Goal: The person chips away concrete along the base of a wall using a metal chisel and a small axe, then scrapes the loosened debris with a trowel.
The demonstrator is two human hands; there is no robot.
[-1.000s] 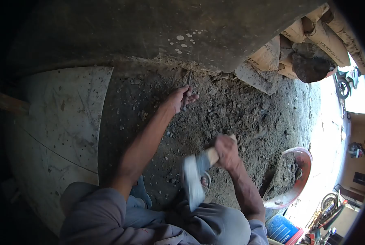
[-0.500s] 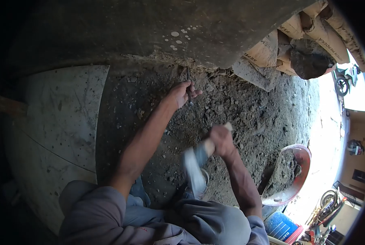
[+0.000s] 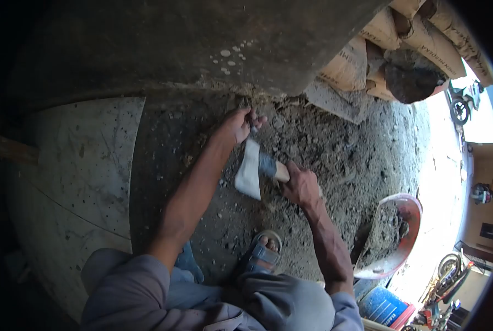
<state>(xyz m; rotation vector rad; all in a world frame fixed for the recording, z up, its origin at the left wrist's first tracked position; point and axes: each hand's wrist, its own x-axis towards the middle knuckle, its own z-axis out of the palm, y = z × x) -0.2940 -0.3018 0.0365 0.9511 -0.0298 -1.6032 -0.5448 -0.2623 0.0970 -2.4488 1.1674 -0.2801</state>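
Note:
My left hand (image 3: pixel 236 127) is closed around a thin metal chisel (image 3: pixel 253 130). The upper part of the chisel points toward the foot of the grey wall (image 3: pixel 163 44), and fingers cover much of it. In my right hand (image 3: pixel 303 186) is the pale wooden handle of an axe (image 3: pixel 250 170), with dark wrapping close to its head. The light-coloured axe head is just below my left hand, its upper corner by the chisel's lower end. I cannot tell whether they touch. Broken soil and rubble (image 3: pixel 335 154) lie beneath both hands.
A pale board (image 3: pixel 81 171) lies on the left. To the right stands a tilted red bucket (image 3: pixel 415 220) containing soil, above a blue container (image 3: pixel 383 306). Cement sacks (image 3: pixel 431 47) are stacked at upper right. My sandalled foot (image 3: pixel 266 255) rests on the dirt below the axe.
The axe has swung up from near my foot to the chisel's lower end, and my right hand has turned with it. My left hand still grips the chisel at nearly the same place.

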